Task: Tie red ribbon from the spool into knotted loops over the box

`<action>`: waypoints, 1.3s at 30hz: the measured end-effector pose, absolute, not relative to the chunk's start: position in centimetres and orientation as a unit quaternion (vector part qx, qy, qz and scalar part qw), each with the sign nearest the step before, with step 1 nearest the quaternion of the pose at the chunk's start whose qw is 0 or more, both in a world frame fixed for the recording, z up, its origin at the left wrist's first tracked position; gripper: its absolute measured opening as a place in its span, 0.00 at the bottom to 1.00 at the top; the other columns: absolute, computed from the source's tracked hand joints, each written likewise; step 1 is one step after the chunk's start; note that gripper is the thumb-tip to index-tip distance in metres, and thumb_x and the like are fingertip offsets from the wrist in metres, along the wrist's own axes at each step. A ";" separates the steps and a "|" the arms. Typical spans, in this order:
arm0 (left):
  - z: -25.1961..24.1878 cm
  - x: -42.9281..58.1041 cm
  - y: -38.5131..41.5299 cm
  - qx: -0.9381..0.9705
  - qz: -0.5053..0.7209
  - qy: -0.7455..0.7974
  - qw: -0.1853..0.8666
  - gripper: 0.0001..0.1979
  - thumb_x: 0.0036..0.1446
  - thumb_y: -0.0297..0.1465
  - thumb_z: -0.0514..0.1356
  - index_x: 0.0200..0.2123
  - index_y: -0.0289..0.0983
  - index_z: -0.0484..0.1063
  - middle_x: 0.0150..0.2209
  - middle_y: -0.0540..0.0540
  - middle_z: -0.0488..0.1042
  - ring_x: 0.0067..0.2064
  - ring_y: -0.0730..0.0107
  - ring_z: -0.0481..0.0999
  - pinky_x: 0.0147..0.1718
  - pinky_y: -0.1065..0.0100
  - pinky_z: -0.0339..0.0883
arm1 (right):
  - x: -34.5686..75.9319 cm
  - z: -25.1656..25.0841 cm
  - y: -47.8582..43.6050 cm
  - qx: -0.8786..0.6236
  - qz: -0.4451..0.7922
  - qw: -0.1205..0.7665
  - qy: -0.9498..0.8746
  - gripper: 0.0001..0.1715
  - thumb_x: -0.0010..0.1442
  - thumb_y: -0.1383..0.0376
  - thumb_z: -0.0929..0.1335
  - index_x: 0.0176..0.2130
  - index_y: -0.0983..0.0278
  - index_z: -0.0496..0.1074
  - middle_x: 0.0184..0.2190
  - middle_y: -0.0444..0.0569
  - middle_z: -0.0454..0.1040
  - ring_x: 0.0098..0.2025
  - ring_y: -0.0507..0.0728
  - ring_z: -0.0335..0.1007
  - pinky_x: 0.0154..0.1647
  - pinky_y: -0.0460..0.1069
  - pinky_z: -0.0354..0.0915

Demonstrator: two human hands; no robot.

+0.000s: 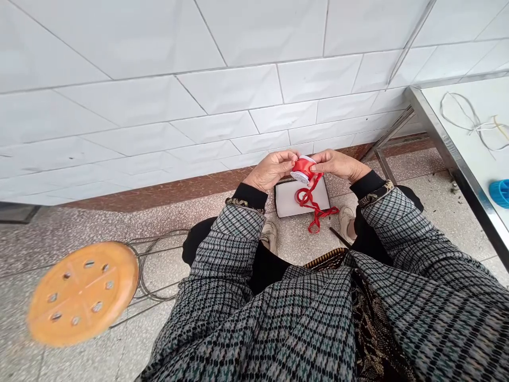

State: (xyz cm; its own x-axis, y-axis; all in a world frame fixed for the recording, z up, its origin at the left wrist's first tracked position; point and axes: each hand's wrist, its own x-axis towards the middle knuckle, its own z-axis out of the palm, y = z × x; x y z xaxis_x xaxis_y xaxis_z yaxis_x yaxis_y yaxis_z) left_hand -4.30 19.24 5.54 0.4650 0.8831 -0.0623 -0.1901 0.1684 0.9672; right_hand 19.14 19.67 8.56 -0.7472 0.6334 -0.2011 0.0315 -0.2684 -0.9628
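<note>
Between my two hands is a spool of red ribbon point(303, 168) with white end discs, held above the floor in front of me. My left hand point(273, 168) grips its left side with thumb and fingers. On the other side, my right hand point(336, 164) pinches the spool near the ribbon's edge. A loose length of red ribbon point(317, 208) hangs from it in loops and curls. Below lies a shallow white tray point(287, 200) with a dark rim, and the ribbon's loops overlap it in view.
To the left stands a round orange stool point(83, 292) with holes in its seat and thin metal legs. A metal-framed table point(469, 154) at right bears white cord point(475, 124) and a blue round object point(499, 192). A white tiled wall point(238, 95) rises ahead.
</note>
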 end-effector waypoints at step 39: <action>3.9 -4.3 20.2 0.694 0.356 0.310 0.544 0.16 0.53 0.33 0.68 0.43 0.38 0.68 0.50 0.45 0.74 0.51 0.65 0.76 0.50 0.64 0.73 | 17.3 6.4 19.5 -0.429 0.677 0.216 -0.558 0.43 0.55 0.28 0.69 0.31 0.65 0.82 0.28 0.51 0.82 0.31 0.58 0.82 0.50 0.53 0.74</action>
State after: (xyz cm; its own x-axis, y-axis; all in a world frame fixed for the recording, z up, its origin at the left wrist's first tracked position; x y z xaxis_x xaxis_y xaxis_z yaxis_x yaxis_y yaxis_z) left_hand -4.26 20.25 3.89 0.5545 0.8172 0.1570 0.0425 -0.2162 0.9754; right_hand 17.30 19.47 6.38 -0.5386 0.7713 -0.3391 0.1851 -0.2843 -0.9407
